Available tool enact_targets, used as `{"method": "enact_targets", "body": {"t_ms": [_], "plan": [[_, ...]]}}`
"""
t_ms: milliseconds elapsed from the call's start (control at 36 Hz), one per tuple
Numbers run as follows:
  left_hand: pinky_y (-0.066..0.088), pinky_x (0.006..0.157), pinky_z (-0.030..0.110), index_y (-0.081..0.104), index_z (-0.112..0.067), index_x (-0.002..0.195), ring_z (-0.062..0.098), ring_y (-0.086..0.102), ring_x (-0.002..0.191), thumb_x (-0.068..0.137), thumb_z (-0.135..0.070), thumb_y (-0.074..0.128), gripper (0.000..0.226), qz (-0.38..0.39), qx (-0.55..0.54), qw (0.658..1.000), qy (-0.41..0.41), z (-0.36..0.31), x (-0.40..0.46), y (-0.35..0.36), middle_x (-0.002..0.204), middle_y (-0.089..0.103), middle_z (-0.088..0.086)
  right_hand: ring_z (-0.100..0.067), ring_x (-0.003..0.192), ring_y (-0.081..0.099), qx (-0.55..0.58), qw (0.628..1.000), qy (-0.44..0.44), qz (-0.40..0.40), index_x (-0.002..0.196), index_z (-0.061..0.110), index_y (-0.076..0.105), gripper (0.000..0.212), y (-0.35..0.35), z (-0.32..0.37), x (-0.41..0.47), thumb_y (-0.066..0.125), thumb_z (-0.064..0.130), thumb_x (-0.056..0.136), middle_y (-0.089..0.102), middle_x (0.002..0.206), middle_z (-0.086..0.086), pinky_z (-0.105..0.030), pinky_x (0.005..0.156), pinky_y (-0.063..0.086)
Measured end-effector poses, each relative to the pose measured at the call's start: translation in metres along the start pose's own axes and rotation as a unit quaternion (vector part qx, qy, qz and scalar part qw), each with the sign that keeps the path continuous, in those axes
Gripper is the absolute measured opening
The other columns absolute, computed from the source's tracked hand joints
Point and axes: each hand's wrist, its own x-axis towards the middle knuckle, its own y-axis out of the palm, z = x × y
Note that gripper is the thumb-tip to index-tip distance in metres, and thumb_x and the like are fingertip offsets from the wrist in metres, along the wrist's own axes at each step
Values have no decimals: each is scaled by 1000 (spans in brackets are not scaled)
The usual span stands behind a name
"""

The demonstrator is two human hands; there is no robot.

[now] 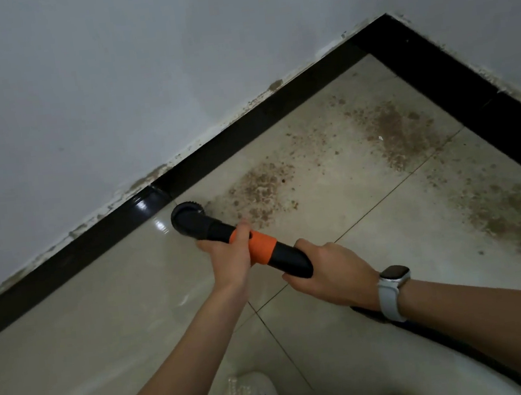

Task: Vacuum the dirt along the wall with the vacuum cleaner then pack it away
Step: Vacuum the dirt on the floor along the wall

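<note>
Black-orange vacuum nozzle (241, 241) angled up-left toward baseboard (244, 124), both hands gripping

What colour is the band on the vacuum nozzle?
Orange band on a black vacuum nozzle, head view.

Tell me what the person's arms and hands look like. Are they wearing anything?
Both arms are bare, with no sleeves or gloves showing. The left hand wears nothing. Beside the right hand, the wrist has a watch with a dark, rounded square face and a pale grey strap.
</note>
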Motion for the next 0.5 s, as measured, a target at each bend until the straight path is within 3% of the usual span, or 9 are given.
{"method": "enact_targets", "body": {"t_ms": [111,222,389,500], "plan": [[52,82,40,18,-13,142,15,58,92,90,-25,64,70,25,11,999,-21,10,-3,-9,106,54,0,-18,68,55,-19,1000,1,13,108,19,46,31,11,1,-6,53,46,93,62,86,-2,-27,56,39],[51,91,43,4,-12,148,22,57,103,92,-29,61,81,30,31,998,-36,21,-8,-6,124,52,9,-17,66,54,0,999,23,35,101,20,43,29,21,-4,-14,53,47,93,54,78,3,-22,51,37],[52,90,44,4,-10,145,22,57,98,92,-26,60,79,31,30,998,-47,18,2,2,120,52,12,-18,68,57,40,998,43,35,96,24,40,28,19,-6,-9,55,47,91,54,77,4,-25,55,41],[53,69,34,16,-12,134,16,55,86,92,-20,59,62,36,38,998,-37,13,9,2,99,50,6,-19,68,57,39,998,47,30,97,24,41,30,18,-4,-1,55,49,90,51,73,6,-28,56,41]]}}
